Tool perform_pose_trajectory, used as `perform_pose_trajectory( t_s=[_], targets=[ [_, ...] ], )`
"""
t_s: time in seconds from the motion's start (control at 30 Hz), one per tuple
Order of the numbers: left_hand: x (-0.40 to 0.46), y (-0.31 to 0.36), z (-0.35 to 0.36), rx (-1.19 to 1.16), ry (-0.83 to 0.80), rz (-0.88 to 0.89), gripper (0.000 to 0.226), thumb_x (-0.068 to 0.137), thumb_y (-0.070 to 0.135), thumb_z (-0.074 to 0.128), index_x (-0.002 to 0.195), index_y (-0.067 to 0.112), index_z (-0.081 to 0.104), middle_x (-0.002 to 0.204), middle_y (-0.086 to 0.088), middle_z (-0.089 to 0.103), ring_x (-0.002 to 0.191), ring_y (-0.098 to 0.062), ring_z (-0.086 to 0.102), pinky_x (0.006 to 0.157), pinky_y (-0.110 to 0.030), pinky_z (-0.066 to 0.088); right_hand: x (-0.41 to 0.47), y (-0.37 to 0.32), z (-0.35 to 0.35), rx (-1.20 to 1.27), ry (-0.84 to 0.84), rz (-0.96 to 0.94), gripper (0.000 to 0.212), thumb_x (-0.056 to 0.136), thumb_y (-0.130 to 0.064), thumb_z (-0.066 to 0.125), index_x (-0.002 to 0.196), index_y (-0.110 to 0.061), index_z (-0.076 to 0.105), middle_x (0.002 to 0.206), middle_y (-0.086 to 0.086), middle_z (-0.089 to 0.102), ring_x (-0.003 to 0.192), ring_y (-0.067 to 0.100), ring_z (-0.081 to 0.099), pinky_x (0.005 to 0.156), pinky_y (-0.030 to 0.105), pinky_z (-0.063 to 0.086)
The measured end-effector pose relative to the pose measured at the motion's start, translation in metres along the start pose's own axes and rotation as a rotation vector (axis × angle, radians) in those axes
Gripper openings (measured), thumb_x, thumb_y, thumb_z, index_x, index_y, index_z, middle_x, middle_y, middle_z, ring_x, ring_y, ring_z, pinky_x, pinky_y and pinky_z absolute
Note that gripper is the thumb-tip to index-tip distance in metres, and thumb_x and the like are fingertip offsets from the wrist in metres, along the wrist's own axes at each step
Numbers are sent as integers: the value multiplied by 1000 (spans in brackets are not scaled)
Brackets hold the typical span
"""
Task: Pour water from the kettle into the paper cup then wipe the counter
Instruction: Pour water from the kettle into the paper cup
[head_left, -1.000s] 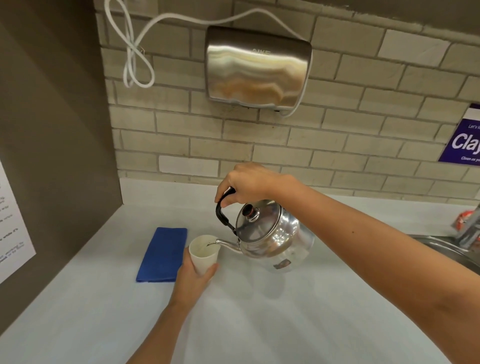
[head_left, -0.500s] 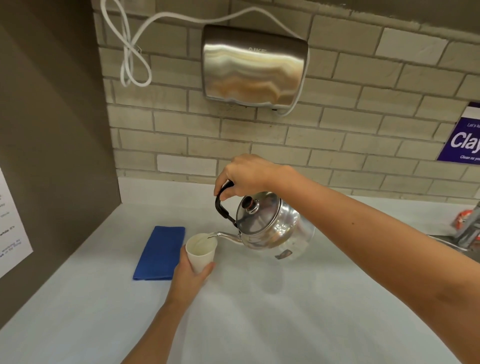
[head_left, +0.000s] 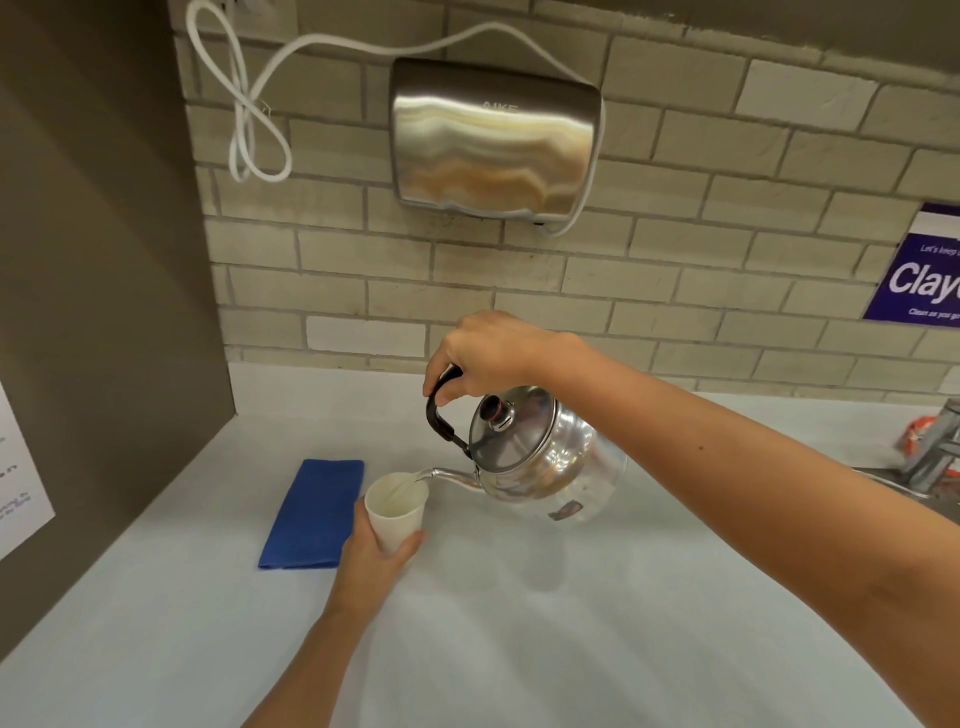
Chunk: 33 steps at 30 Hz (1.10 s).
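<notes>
The paper cup (head_left: 396, 512) stands open-topped and slightly tilted above the pale table (head_left: 519, 649), held by the left hand (head_left: 375, 564). A thin stream of clear water runs from the spout tip into its mouth; how far the cup is filled cannot be told. The left fingers (head_left: 410, 540) are wrapped around the lower half of the cup, thumb on the near-left side, and the cup's rim stands free above them.

The steel kettle (head_left: 540, 457) hangs tipped toward the left, lid on, its spout reaching just over the cup's right rim. The right hand (head_left: 488, 353) is closed over the top of the black handle (head_left: 441, 415), fingers curled tight around it, so the kettle body hangs below and to the right of the knuckles, clear of the table.

A folded blue cloth (head_left: 311, 514) lies flat on the table just left of the cup and the left hand. On the brick wall behind, a metal hand dryer (head_left: 493, 140) is mounted with a white cord (head_left: 249, 104) looped beside it. A tap (head_left: 935, 447) shows at the right edge.
</notes>
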<state>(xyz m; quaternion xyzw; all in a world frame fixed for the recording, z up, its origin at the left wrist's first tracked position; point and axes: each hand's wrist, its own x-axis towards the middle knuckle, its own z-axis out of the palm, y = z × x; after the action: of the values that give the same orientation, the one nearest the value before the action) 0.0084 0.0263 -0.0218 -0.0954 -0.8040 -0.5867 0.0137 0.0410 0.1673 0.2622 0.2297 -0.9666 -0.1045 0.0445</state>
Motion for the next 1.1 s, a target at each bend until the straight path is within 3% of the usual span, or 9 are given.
perform_pose_trajectory(
  t_s=[0.07, 0.17, 0.4, 0.6, 0.77, 1.1],
  targets=[
    [0, 0, 0, 3, 2, 0, 87, 71, 32, 77, 138, 19, 22, 122, -8, 51, 101, -23, 51, 83, -38, 51, 0, 0, 0, -8, -6, -3, 23, 84, -38, 63, 106, -31, 67, 90, -9, 70, 64, 4, 44, 51, 18, 29],
    [-1, 0, 0, 8, 6, 8, 87, 71, 31, 77, 138, 18, 23, 122, -10, 52, 103, -25, 53, 84, -40, 52, -1, 1, 0, -8, -11, 1, 23, 84, -38, 63, 106, -31, 67, 93, -8, 71, 64, 5, 44, 51, 19, 29],
    [0, 1, 0, 0, 13, 9, 84, 70, 31, 78, 136, 20, 26, 118, -7, 53, 99, -23, 53, 78, -36, 51, -1, -2, -5, -31, -7, 3, 24, 85, -38, 63, 107, -30, 67, 73, -15, 57, 61, 5, 44, 51, 20, 30],
    [0, -1, 0, 1, 16, 1, 82, 70, 30, 78, 134, 19, 27, 115, -8, 55, 95, -23, 54, 75, -34, 49, 0, -3, -6, -35, -7, 4, 24, 84, -38, 63, 106, -31, 67, 95, -5, 72, 74, 9, 50, 64, 28, 41],
    [0, 1, 0, 29, 16, -15, 88, 70, 32, 78, 137, 18, 23, 122, -11, 53, 101, -24, 53, 79, -37, 51, 0, -3, -4, -38, 0, -1, 24, 84, -38, 63, 107, -31, 67, 95, -6, 72, 71, 7, 48, 54, 23, 34],
    [-3, 5, -1, 2, 2, -16, 85, 70, 28, 78, 136, 17, 26, 122, -10, 53, 103, -25, 52, 79, -36, 49, 4, -5, -3, -47, 8, -10, 23, 84, -37, 63, 106, -30, 67, 97, -7, 72, 72, 7, 48, 52, 17, 30]
  ],
)
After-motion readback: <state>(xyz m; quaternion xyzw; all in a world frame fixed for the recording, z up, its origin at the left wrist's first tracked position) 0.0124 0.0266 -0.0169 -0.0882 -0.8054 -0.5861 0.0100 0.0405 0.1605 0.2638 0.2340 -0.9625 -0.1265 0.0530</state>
